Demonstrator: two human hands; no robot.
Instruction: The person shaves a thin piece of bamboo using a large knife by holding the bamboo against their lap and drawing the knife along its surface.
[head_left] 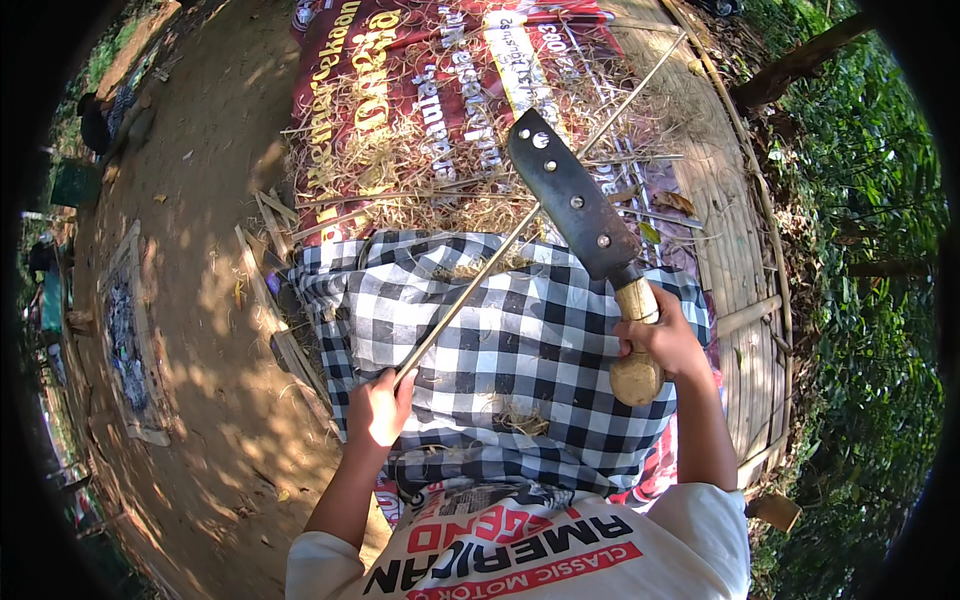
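My left hand [376,410] is closed around the near end of a long, thin bamboo strip [466,290]. The strip slants up to the far right, passing behind the blade. In my right hand [670,335] is a cleaver, gripped by its pale wooden handle [637,375]. Its broad dark blade [578,200], with several round holes or studs along it, points up and to the left over the strip. I cannot tell whether blade and strip touch. Below both hands, a black-and-white checked cloth [480,335] covers my lap.
Ahead lies a dark red printed banner [400,100] strewn with curly shavings [390,190] and thin strips. Bamboo slats [740,240] run along the right, beside green plants [860,330]. Split pieces [290,350] lie left of the cloth on bare earth [200,260].
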